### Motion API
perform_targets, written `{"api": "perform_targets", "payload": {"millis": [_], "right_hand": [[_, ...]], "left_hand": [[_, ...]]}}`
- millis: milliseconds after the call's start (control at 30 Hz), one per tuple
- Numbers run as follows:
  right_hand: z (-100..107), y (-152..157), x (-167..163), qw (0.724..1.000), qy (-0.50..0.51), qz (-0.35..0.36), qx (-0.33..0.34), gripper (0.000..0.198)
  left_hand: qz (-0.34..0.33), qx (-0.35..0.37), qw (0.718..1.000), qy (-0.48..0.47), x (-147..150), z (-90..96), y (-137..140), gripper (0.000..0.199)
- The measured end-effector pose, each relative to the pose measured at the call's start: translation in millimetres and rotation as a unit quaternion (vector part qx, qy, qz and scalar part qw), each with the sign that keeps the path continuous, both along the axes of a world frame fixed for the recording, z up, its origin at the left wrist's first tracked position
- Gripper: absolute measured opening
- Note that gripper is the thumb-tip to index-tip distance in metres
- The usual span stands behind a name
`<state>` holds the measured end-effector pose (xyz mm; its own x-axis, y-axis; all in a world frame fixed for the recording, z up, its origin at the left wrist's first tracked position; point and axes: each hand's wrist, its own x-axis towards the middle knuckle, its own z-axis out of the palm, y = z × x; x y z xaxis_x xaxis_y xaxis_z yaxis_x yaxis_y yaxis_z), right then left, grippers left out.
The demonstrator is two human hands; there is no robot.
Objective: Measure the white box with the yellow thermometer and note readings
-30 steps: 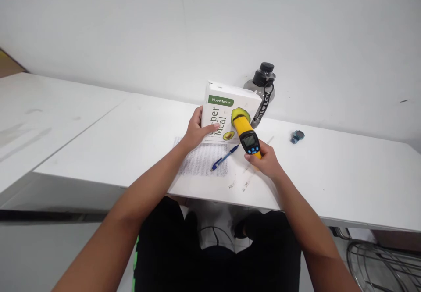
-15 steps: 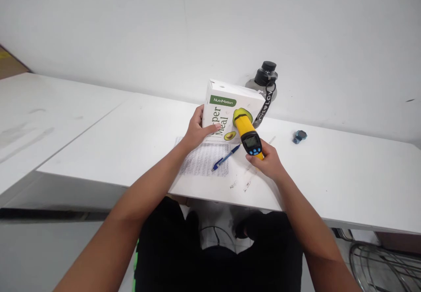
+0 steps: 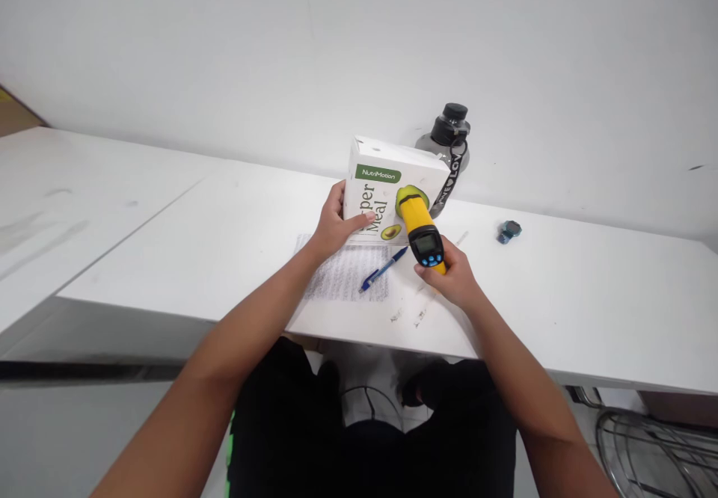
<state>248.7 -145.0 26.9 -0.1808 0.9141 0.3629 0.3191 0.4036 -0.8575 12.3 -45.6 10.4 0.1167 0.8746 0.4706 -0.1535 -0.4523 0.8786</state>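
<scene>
My left hand (image 3: 339, 221) grips the left side of a white meal box (image 3: 370, 199), thumb across its front. The box stands tilted, its green label and avocado pictures facing me. In my right hand (image 3: 454, 274) is a yellow and black infrared thermometer (image 3: 423, 232), its fingers wrapped round the handle. The thermometer's front end points at the box and covers part of an avocado picture; whether they touch I cannot tell. Below the box, a blue pen (image 3: 383, 269) lies on a sheet covered in dense handwriting (image 3: 336, 274).
Behind the box, a grey bottle (image 3: 452, 139) with a black cap and lettered strap stands near the wall. A small blue wristwatch-like item (image 3: 508, 231) lies to the right on the white table (image 3: 588, 296). A wire rack (image 3: 651, 446) sits below the table at the right.
The view has shifted very slightly. Both hands keep their holds, and the box and thermometer stay in nearly the same place relative to each other.
</scene>
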Motion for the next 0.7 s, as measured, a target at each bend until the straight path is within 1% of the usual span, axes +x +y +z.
{"api": "perform_targets", "payload": {"millis": [100,233,300,367,433,600,700], "right_hand": [[-1,-1,-3,1.000,0.013,-0.005,0.018,0.038],[-3,-1,-7,0.998,0.041,-0.039,0.024,0.041],[-3,-1,-10,0.996,0.065,-0.055,0.022,0.041],[-3,-1,-11,0.993,0.090,-0.072,0.016,0.040],[-1,0,-12,0.990,0.108,-0.087,0.009,0.039],[-2,0,-12,0.986,0.141,-0.090,-0.014,0.037],[-4,1,-11,0.981,0.172,-0.089,-0.015,0.033]], "left_hand": [[0.050,-0.010,0.999,0.001,-1,-7.9,9,0.066],[0.152,-0.029,0.988,0.002,-9,-20.1,25,0.063],[0.208,-0.023,0.978,0.014,-14,-23.9,30,0.065],[0.248,-0.007,0.968,0.035,-18,-26.3,34,0.068],[0.258,0.002,0.964,0.059,-21,-28.1,36,0.072],[0.228,-0.014,0.968,0.105,-22,-31.2,39,0.078],[0.230,-0.027,0.963,0.135,-22,-32.5,41,0.080]]}}
